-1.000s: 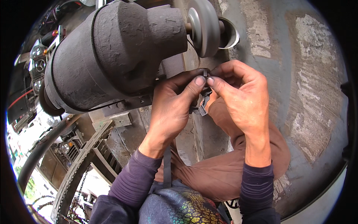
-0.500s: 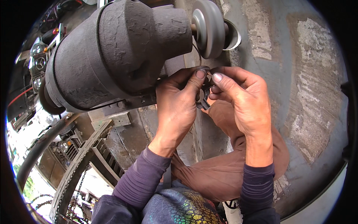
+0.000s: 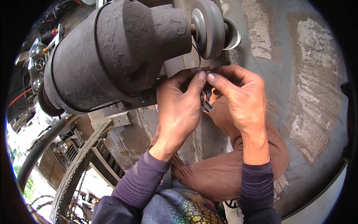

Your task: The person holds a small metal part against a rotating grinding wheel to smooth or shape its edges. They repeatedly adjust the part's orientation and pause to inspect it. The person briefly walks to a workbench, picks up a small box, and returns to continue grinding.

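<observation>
A small dark ring-shaped part [image 3: 207, 106], with a stubby block at its lower end, is between my hands just below the bench grinder's wheel [image 3: 213, 31]. My left hand [image 3: 178, 104] is closed around its left side, thumb on top. Thumb and fingers of my right hand [image 3: 246, 99] pinch at its upper end, the thumb tips almost meeting. The fingers hide most of the part, and whatever small piece lies at the pinch cannot be made out. Beside my left hand stands the grinder's big dark motor body [image 3: 123, 48].
A second, dark wheel [image 3: 48, 98] sits at the grinder's left end. On the left are a curved pipe [image 3: 41, 143], a slatted wooden frame [image 3: 80, 164] and a hanging chain [image 3: 80, 186]. Stained concrete floor [image 3: 313, 93] spreads to the right, beyond my bent leg [image 3: 220, 171].
My right hand has shifted slightly left, bringing its thumb against the left thumb's tip. The dark ring-shaped part has turned a little and moved slightly right.
</observation>
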A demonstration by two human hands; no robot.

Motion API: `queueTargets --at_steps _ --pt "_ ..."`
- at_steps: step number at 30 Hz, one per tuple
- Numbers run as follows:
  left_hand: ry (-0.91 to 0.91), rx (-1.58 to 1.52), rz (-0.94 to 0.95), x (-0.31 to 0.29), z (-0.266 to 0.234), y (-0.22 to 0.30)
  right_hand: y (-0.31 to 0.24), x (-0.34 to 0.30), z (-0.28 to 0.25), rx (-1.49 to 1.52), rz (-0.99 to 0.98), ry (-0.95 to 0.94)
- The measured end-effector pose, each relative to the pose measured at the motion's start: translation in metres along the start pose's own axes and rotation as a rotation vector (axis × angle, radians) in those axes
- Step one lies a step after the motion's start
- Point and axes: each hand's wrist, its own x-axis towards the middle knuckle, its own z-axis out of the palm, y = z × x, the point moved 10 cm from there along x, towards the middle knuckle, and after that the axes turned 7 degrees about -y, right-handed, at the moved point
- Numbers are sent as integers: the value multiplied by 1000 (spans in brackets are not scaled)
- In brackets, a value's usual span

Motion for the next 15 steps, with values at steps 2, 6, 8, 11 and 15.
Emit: queueTargets --at_steps 2,6,8,11,15 --pt "-11 33 39 0 1 5 3 0 -1 40 45 -10" --pt "1 52 107 0 1 9 7 -1 0 88 76 -24" --pt "11 75 156 1 1 12 8 0 1 104 72 -24" --pt "24 102 180 3 -1 12 10 1 0 117 59 -13" --pt "18 67 100 5 -3 3 12 3 0 108 46 2"
